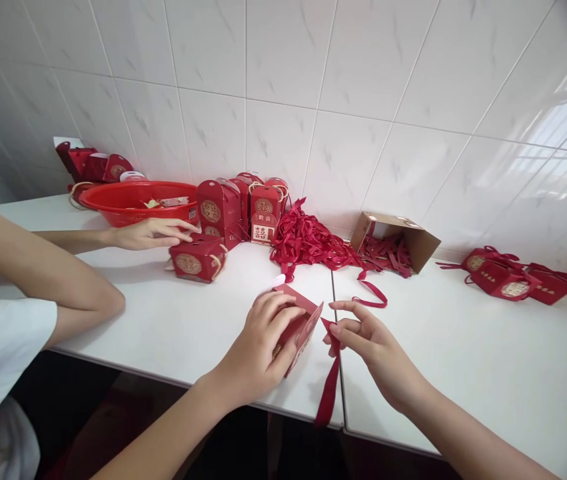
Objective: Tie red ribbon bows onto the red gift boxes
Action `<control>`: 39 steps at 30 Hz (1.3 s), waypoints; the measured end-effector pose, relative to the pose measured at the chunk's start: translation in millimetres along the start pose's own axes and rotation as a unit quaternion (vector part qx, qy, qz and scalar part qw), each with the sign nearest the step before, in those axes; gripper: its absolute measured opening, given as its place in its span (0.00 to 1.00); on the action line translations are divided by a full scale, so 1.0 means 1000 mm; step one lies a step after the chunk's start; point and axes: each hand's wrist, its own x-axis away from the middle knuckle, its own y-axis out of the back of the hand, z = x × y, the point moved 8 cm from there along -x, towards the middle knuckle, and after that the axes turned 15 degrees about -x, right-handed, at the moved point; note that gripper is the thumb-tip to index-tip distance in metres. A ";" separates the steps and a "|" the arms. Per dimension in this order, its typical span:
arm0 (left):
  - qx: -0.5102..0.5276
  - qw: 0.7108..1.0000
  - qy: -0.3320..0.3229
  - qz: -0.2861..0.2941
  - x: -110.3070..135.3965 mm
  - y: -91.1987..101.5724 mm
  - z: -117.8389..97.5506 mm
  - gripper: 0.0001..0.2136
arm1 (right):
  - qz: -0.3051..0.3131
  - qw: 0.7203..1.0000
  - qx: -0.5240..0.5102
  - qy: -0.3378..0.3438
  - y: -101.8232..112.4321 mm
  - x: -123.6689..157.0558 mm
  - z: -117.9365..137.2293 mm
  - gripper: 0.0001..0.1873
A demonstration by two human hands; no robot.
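My left hand point(268, 333) is wrapped over a red cardboard gift box point(305, 333), which is tilted near the front of the white table. Its fingers cover much of the box's top and side. Just to the right, my right hand point(363, 333) pinches a dark red ribbon point(330, 387) between thumb and fingers. The ribbon's upper end comes close to the box's edge, and its tail hangs down toward the table's front edge. Whether the ribbon passes through the box I cannot tell.
A tangled pile of red ribbons point(298, 237) lies ahead, beside an open carton point(423, 247) of ribbon pieces. Red boxes point(219, 207) stand by a red basket point(113, 210). At left, a co-worker's hand point(156, 233) touches another box point(197, 259). Ribboned boxes point(500, 277) lie right.
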 end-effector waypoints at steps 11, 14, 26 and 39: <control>0.028 1.000 0.010 0.001 0.000 -0.006 -0.023 0.13 | -0.015 1.000 0.010 0.006 0.007 -0.001 0.005 0.21; 0.053 0.998 -0.007 0.024 -0.001 -0.006 -0.032 0.14 | -0.003 1.000 0.004 0.007 0.005 0.001 0.009 0.23; 0.126 0.990 0.005 0.068 -0.007 -0.001 -0.041 0.21 | 0.025 0.995 0.086 0.036 0.007 0.003 0.015 0.23; 0.131 0.989 -0.030 -0.057 -0.023 0.053 -0.044 0.24 | 0.051 0.971 0.117 0.200 -0.012 0.014 0.059 0.04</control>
